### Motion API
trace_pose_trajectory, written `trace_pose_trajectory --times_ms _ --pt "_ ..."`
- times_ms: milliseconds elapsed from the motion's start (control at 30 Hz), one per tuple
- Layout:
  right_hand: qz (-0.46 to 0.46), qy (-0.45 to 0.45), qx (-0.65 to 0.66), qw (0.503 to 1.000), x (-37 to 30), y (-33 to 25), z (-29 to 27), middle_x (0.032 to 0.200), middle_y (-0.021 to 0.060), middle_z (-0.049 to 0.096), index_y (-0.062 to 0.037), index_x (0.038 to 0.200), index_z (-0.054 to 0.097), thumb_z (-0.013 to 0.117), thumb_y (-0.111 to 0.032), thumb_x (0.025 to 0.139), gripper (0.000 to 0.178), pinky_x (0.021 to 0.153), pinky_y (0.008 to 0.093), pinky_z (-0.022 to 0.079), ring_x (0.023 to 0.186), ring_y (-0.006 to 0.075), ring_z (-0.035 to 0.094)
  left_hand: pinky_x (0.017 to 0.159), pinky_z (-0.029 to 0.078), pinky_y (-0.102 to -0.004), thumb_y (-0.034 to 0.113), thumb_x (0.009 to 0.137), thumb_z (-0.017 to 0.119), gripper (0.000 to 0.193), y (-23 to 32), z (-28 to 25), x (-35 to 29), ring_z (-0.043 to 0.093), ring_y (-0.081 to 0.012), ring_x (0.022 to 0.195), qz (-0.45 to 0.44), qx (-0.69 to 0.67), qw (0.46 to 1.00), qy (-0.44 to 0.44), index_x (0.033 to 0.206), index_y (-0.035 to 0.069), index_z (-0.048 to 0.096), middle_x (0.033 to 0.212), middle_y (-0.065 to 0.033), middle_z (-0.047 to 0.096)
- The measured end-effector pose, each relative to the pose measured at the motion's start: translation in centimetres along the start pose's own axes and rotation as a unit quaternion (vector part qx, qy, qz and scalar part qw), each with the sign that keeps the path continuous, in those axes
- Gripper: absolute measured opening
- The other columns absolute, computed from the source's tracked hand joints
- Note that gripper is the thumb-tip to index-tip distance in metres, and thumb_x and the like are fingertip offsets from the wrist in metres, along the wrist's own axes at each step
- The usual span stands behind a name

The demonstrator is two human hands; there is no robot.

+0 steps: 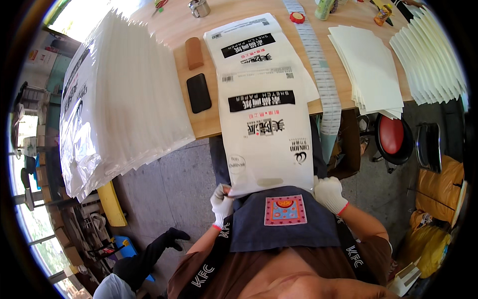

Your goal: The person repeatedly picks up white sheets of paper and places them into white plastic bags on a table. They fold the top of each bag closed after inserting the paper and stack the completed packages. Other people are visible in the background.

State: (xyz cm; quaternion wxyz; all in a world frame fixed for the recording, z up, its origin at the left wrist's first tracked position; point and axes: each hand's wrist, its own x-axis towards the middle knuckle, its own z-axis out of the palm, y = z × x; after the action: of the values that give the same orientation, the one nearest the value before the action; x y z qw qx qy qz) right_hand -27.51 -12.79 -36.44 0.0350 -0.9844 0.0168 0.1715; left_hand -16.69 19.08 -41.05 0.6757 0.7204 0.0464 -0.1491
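A white plastic packaging bag [264, 159] with black and red print hangs off the table's front edge down to my lap. My left hand [220, 202], in a white knitted glove, pinches its near left corner. At the near right corner my right hand [330, 193], gloved the same way, is closed on the bag's edge. The bag looks flat, and I cannot tell whether anything is inside. Beneath its far part lie more printed bags [239, 31] of the same kind on the wooden table [172, 17].
A tall stack of filled clear bags [124, 94] stands at the left. Beside the bags lie a black phone [198, 93] and a brown block [194, 53]. A label strip [318, 65] runs over the table edge. White paper stacks [368, 70] are right; a red-seated stool [391, 134] stands below.
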Motion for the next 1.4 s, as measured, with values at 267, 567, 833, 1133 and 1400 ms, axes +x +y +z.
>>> trace_pose_trajectory --times_ms 267,567,833,1133,1400 --pt "-0.13 -0.014 -0.033 0.991 1.3 0.7 1.8 0.061 0.0062 0.063 -0.0123 0.06 0.064 0.06 -0.024 0.07 0.016 0.055 0.0386 0.043 0.056 0.0222 0.062 0.056 0.043 -0.0262 0.006 0.074 0.077 0.019 -0.1 -0.2 2.0 0.055 -0.014 0.06 0.187 0.236 0.92 -0.25 0.077 0.006 0.057 0.067 -0.0043 0.054" --pt "0.087 0.019 0.093 0.992 6.0 5.0 2.0 0.062 0.017 0.063 -0.0087 0.078 0.064 0.055 -0.028 0.077 0.021 0.059 0.0456 0.05 0.061 0.0336 0.064 0.054 0.042 -0.0282 0.003 0.079 0.063 0.013 -1.2 3.3 6.5 0.049 -0.0119 0.056 0.108 0.363 0.915 -0.136 0.078 0.006 0.05 0.061 -0.0045 0.05" --pt "0.342 0.202 0.307 0.865 7.6 15.4 5.5 0.111 0.0133 0.065 -0.0127 0.136 0.042 0.062 -0.019 0.08 0.06 0.085 0.04 0.048 0.101 0.032 0.061 0.051 0.044 -0.0264 0.012 0.084 0.068 0.016 3.3 11.8 8.8 0.056 -0.0106 0.052 0.106 0.192 0.935 -0.279 0.08 0.006 0.053 0.06 -0.0028 0.057" --pt "0.107 0.257 0.575 0.769 6.2 14.0 1.2 0.095 0.0088 0.068 -0.0019 0.109 0.061 0.057 0.008 0.074 0.036 0.08 0.0251 0.048 0.081 0.0109 0.06 0.053 0.051 -0.027 0.022 0.09 0.064 0.022 3.1 28.3 11.7 0.052 -0.0109 0.056 -0.387 -0.148 0.841 -0.348 0.103 0.006 0.055 0.075 -0.0007 0.051" --pt "0.023 0.472 0.107 0.875 3.4 11.9 -4.0 0.097 0.007 0.064 -0.008 0.067 0.062 0.079 -0.011 0.056 0.02 0.096 0.0499 0.043 0.095 0.0293 0.06 0.046 0.042 -0.0274 0.021 0.091 0.061 0.021 3.2 31.2 11.5 0.038 -0.0085 0.048 -0.324 -0.06 0.875 -0.356 0.103 0.005 0.057 0.065 0.0015 0.045"
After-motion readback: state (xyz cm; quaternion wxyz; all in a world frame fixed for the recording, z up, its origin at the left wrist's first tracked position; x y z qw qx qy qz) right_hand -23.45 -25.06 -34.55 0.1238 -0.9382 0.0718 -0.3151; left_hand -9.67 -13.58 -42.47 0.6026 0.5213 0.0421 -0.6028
